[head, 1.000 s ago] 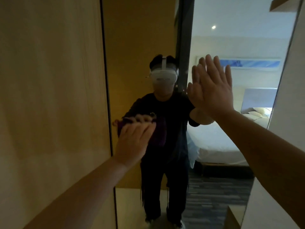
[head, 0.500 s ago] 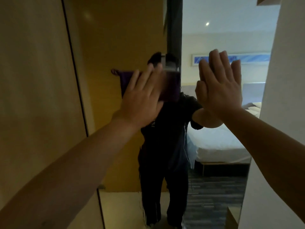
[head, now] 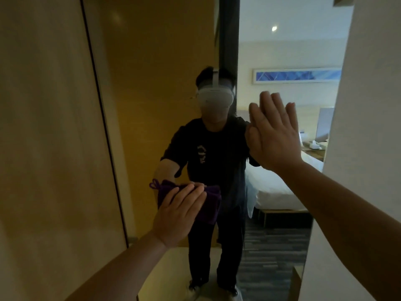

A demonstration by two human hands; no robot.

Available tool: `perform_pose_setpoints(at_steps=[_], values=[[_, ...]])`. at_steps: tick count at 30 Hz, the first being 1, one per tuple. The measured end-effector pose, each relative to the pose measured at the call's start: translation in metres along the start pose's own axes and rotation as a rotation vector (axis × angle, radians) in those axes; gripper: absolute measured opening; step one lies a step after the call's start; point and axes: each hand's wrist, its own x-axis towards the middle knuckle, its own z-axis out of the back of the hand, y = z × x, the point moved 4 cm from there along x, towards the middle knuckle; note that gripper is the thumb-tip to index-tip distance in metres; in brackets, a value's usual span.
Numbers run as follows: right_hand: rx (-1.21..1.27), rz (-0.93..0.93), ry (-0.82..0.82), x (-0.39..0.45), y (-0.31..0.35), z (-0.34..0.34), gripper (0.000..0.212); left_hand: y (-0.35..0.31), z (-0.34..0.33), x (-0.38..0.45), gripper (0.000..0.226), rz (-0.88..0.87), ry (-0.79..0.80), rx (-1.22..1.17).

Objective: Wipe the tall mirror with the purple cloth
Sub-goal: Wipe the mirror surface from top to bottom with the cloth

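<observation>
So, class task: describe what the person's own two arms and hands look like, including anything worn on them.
Both forearms are bare, with no sleeves reaching them. The left hand and right hand wear no gloves, and no rings, watch or bands show. In the mirror, the reflection shows a dark short-sleeved top ending above the elbows.

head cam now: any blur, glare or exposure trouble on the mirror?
Head view: dim and warm on the wood panel; the mirror shows only a faint soft glare spot up top; the reflected ceiling light and bedroom run much brighter; left hand and purple cloth slightly soft; wide-angle bend at edges.
</observation>
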Motion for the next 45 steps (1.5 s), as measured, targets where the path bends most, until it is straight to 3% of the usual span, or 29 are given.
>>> perform_pose_setpoints(at_steps=[4, 8, 10, 12, 14, 17, 23, 26, 31, 35, 39, 41, 45], values=[[-0.034, -0.057, 0.075, 0.009, -0.032, 0.02, 0.051, 0.03, 0.049, 0.102, 0.044, 0.116, -0.203, -0.097], [-0.143, -0.117, 0.122, 0.022, -0.067, 0.039, 0.056, 0.064, 0.098, 0.245, 0.054, 0.183, -0.349, -0.035], [-0.184, -0.096, 0.137, 0.024, -0.075, 0.041, 0.057, 0.071, 0.11, 0.304, 0.057, 0.195, -0.317, 0.019], [-0.199, -0.075, 0.148, 0.02, -0.081, 0.036, 0.058, 0.065, 0.1, 0.335, 0.066, 0.191, -0.136, 0.065], [-0.227, -0.068, 0.157, 0.016, -0.088, 0.028, 0.064, 0.054, 0.08, 0.333, 0.071, 0.172, -0.026, 0.127], [-0.209, -0.013, 0.106, 0.014, -0.091, 0.023, 0.062, 0.028, 0.055, 0.281, 0.076, 0.081, -0.023, 0.145], [-0.118, 0.032, -0.099, 0.012, -0.089, 0.022, 0.054, -0.072, -0.02, 0.09, 0.08, -0.14, 0.135, 0.151], [-0.12, 0.028, -0.136, 0.012, -0.088, 0.025, 0.052, -0.092, -0.035, 0.05, 0.074, -0.116, 0.044, 0.127], [-0.118, 0.002, -0.091, 0.014, -0.089, 0.027, 0.054, -0.086, -0.013, 0.075, 0.038, -0.021, -0.063, -0.061], [-0.04, 0.015, -0.008, 0.012, -0.095, 0.032, 0.057, -0.069, 0.024, 0.142, 0.03, 0.105, -0.183, -0.191], [0.028, -0.116, -0.028, -0.001, -0.119, 0.046, 0.054, -0.032, 0.072, 0.255, 0.047, 0.235, -0.323, -0.252], [0.041, -0.198, -0.047, -0.003, -0.135, 0.052, 0.054, -0.018, 0.089, 0.316, 0.049, 0.236, -0.355, -0.168], [0.001, -0.23, -0.012, -0.001, -0.165, 0.053, 0.057, -0.011, 0.077, 0.382, 0.063, 0.21, -0.13, 0.015]])
